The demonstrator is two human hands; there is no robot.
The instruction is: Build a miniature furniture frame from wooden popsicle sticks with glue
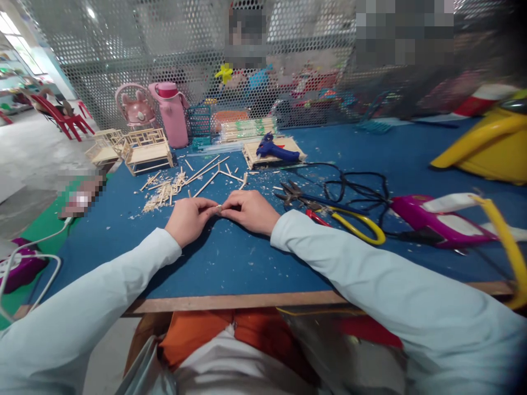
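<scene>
My left hand (pixel 190 219) and my right hand (pixel 253 211) meet fingertip to fingertip over the blue table (pixel 247 269), both closed in a pinch. Between the fingertips is a tiny pale piece (pixel 219 208), mostly hidden; its shape cannot be made out. Just beyond my hands lie thin wooden sticks joined at an angle (pixel 218 171). A pile of short stick pieces (pixel 167 192) is behind my left hand. Pliers (pixel 292 195) with dark jaws rest to the right of my right hand.
Small wooden furniture models (pixel 148 151) and a pink bottle (pixel 173 118) stand at the back left. A blue glue gun (pixel 275 149) lies on a wooden piece. Black cable, yellow-handled tool (pixel 358 225) and purple power strip (pixel 440 219) occupy the right. Metal mesh (pixel 164 33) rises behind.
</scene>
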